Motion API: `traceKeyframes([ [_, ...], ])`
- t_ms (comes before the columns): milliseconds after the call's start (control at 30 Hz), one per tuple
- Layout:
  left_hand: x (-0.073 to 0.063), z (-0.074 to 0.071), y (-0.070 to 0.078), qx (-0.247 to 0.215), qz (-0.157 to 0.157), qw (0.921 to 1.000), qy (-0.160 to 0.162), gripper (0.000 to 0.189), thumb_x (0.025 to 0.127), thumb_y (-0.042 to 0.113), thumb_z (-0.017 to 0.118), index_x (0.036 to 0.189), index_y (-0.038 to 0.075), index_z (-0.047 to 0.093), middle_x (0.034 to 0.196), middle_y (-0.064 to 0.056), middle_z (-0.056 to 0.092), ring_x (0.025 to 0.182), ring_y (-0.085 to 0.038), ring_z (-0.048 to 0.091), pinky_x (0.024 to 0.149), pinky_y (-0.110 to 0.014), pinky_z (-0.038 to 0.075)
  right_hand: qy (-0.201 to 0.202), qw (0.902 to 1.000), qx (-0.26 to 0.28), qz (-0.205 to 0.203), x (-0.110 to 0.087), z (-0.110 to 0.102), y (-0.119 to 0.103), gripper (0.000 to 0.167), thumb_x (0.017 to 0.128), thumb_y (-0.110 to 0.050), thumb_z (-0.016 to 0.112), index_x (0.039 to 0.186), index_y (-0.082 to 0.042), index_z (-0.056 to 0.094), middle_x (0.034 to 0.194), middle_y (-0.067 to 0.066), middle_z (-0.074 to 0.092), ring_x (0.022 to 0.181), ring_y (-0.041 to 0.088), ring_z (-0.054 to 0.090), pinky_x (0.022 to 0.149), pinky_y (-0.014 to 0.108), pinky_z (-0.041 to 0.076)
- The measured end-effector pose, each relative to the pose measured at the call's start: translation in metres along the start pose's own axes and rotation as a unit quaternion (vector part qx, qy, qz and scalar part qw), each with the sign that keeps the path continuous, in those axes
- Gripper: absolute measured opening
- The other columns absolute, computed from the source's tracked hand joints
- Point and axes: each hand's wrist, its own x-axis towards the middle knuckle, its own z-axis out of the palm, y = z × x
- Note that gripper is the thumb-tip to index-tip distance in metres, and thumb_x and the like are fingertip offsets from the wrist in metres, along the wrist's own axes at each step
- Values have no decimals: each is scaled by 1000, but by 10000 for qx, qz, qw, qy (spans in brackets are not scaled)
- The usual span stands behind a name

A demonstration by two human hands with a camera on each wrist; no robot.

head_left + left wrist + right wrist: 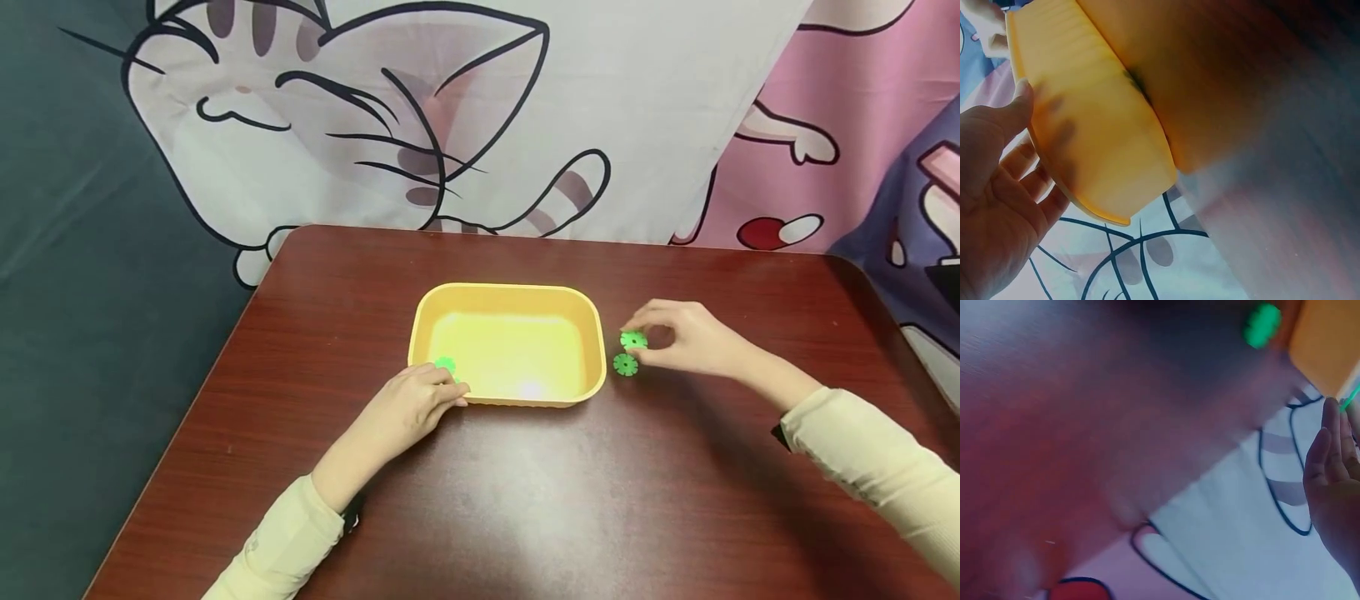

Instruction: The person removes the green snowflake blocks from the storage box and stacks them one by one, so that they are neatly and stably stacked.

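A yellow plastic basin (510, 292) stands on the table. My left hand (416, 408) grips its near-left rim; in the left wrist view the thumb (1022, 100) lies on the outer wall, and finger shadows show through it. Inside that corner, beside the fingers, lies a green notched disc (446, 365), partly hidden. To the right of the basin, my right hand (693, 337) pinches another green notched disc (633, 340) between thumb and fingers. Just below it, a third green disc (626, 365) lies on the table, also seen in the right wrist view as a blurred disc (1262, 325).
The dark reddish-brown table (525, 500) extends around the basin, with its back edge close to a hanging cloth (645, 100) printed with cartoon cats. A dark green surface (97, 333) lies beyond the table's left edge.
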Motion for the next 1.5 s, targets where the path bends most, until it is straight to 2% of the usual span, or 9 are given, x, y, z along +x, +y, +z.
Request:
traceKeyframes([
  [100,0,-1,0,-24,-30,10000,-6,12,79,18,75,88,10,74,75,5,61,69,-12,57,71,-27,51,-79,9999,43,71,-11,7,4,27,69,-10,78,95,-13,71,89,-10,63,73,8,57,60,21,45],
  [233,0,-2,-1,-18,-44,10000,18,12,79,17,75,89,10,74,75,4,61,70,-13,57,70,-27,50,-221,9995,28,216,-17,17,8,26,71,-10,77,96,-13,71,90,-10,63,75,7,58,64,27,48],
  [667,1,0,1,-14,-56,10000,-25,12,80,17,74,90,10,74,77,4,63,71,-12,58,71,-27,50,-485,9953,-576,605,-27,32,6,25,75,-18,74,99,-18,71,94,-8,63,84,10,60,67,35,50],
  [1000,1,0,1,-54,-92,9999,11,13,80,18,74,89,10,74,76,4,63,71,-12,58,71,-27,50,-490,9954,-654,504,-27,37,9,23,76,-19,74,99,-19,71,94,-9,63,84,9,60,67,35,50],
  [1367,1,0,1,-66,-142,9999,-6,13,81,19,73,90,10,74,77,4,63,71,-12,57,71,-27,50,-445,9956,-734,368,-26,40,10,23,75,-20,74,97,-15,71,91,-6,64,77,10,58,63,32,49],
  [1500,0,1,1,-58,-148,9999,4,13,81,19,73,90,10,74,77,4,63,71,-12,57,70,-27,50,-454,9951,-781,396,-27,40,10,26,75,-21,75,100,-16,70,94,-5,63,81,11,58,66,34,49],
])
